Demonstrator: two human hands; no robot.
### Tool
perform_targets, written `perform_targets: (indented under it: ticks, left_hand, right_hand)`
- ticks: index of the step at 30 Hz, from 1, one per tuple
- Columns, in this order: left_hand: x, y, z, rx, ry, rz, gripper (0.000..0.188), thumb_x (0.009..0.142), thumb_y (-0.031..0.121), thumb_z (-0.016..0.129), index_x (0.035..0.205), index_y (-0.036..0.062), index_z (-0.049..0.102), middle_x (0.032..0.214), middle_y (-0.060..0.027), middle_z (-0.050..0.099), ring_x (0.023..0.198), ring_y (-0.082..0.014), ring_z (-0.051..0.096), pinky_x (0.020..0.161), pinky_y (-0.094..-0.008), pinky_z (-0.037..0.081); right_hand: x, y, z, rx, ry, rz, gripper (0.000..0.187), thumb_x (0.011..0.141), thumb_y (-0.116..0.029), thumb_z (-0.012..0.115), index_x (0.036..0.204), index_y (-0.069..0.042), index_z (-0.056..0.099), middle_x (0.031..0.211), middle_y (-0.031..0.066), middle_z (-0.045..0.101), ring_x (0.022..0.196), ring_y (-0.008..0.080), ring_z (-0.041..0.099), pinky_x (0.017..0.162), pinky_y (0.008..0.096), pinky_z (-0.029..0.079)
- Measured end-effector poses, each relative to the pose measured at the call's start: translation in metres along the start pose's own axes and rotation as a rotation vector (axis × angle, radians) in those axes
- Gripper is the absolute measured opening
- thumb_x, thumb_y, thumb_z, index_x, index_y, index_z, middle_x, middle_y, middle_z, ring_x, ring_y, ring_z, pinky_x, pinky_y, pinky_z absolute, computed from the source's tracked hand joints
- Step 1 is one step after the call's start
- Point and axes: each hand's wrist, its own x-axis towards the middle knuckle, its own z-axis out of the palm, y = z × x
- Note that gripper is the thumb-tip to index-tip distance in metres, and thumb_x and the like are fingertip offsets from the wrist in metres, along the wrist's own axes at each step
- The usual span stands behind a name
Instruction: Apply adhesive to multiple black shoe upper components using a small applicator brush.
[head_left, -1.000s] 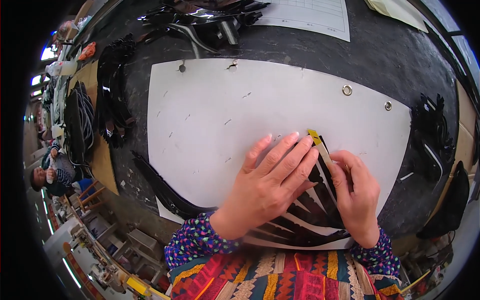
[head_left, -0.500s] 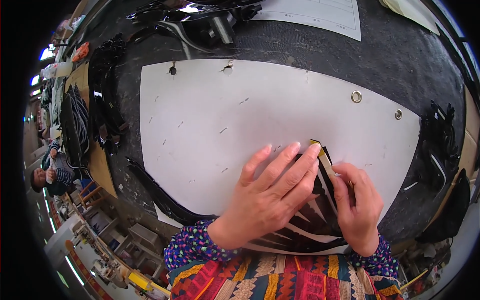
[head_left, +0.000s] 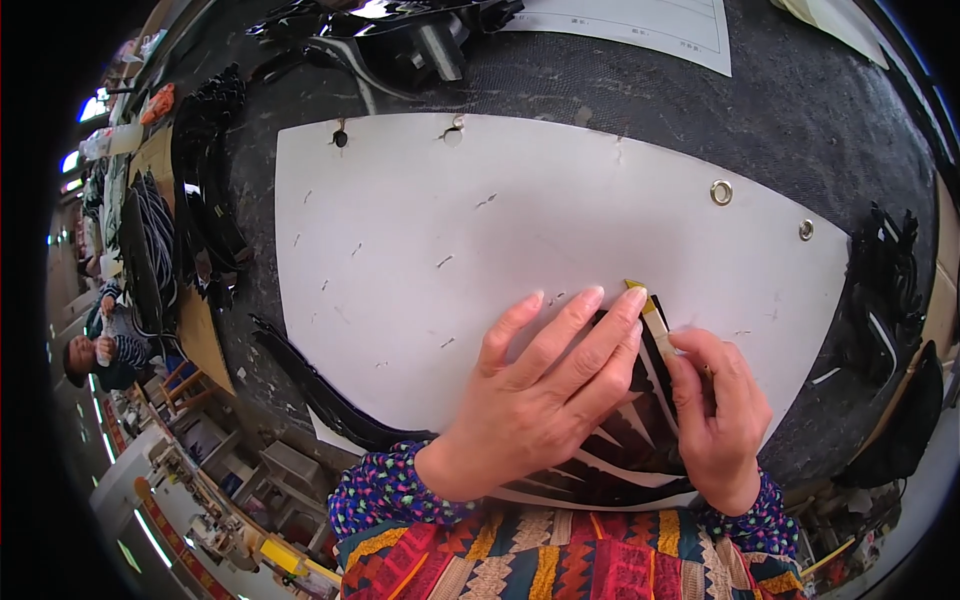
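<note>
My left hand (head_left: 540, 390) lies flat with its fingers spread over a large white sheet (head_left: 400, 220) and some black pieces. One of its fingertips presses beside the yellow tip (head_left: 637, 286) of a narrow strip (head_left: 655, 325) that is pale on top with a black edge. My right hand (head_left: 722, 415) is closed in a pinch at the lower part of this strip, thumb against bent fingers. A tiny brass-coloured spot shows between those fingers; what it is I cannot make out. Dark pointed pieces (head_left: 640, 425) lie below and between both hands, partly hidden by the left.
Metal eyelets (head_left: 721, 193) sit near the sheet's right corner, and slits mark its left half. Glossy black pieces (head_left: 380, 45) lie at the back, with bundles of black strips (head_left: 205, 200) on the left. A printed paper (head_left: 640, 30) lies behind. Another person (head_left: 100, 345) is far left.
The strip's visible end and the right hand have shifted slightly to the right. The left hand stays almost where it was, still pressing down.
</note>
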Motion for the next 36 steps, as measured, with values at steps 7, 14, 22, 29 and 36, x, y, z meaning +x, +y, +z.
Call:
perform_targets:
  ticks: [7,14,22,29,36]
  left_hand:
    - [0.0001,0.0004,-0.0006,-0.006,-0.007,-0.012,0.045,0.090,0.035,0.069,0.129,0.0155,0.060,0.144,0.0007,0.056,0.136,-0.0189,0.044,0.117,-0.0408,0.025]
    - [0.0001,0.0006,-0.0001,-0.030,-0.004,-0.028,0.049,0.091,0.034,0.068,0.135,0.0172,0.056,0.144,0.0009,0.055,0.136,-0.0182,0.044,0.117,-0.0402,0.025]
    - [0.0032,0.0032,-0.0001,-0.005,-0.028,-0.041,0.053,0.090,0.036,0.066,0.139,0.0178,0.058,0.144,0.0027,0.054,0.134,-0.0173,0.043,0.116,-0.0401,0.025]
    - [0.0036,0.0029,-0.0018,0.013,-0.028,-0.041,0.052,0.089,0.036,0.067,0.137,0.0176,0.061,0.144,0.0034,0.054,0.133,-0.0168,0.044,0.116,-0.0398,0.025]
    - [0.0028,0.0024,-0.0004,0.015,-0.027,-0.037,0.052,0.089,0.036,0.067,0.137,0.0174,0.061,0.144,0.0034,0.053,0.133,-0.0166,0.043,0.116,-0.0397,0.025]
  right_hand:
    - [0.0011,-0.0002,0.0008,-0.014,0.004,-0.005,0.028,0.087,0.010,0.066,0.113,0.005,0.059,0.088,0.0144,0.063,0.064,0.0247,0.063,0.053,0.0321,0.050]
    - [0.0010,-0.0001,0.0017,-0.008,0.010,0.004,0.028,0.087,0.010,0.066,0.113,0.004,0.059,0.088,0.0140,0.063,0.065,0.0253,0.063,0.054,0.0327,0.050]
    - [0.0014,0.0013,0.0009,-0.007,0.020,-0.005,0.028,0.087,0.010,0.066,0.113,0.004,0.059,0.089,0.0141,0.063,0.066,0.0259,0.062,0.055,0.0327,0.050]
    - [0.0026,-0.0001,-0.0004,-0.006,0.005,0.006,0.027,0.087,0.011,0.066,0.113,0.004,0.059,0.090,0.0144,0.064,0.065,0.0257,0.062,0.054,0.0325,0.050]
    - [0.0022,0.0012,0.0009,-0.001,0.018,-0.002,0.027,0.087,0.011,0.066,0.112,0.004,0.059,0.090,0.0146,0.064,0.066,0.0262,0.062,0.054,0.0328,0.050]
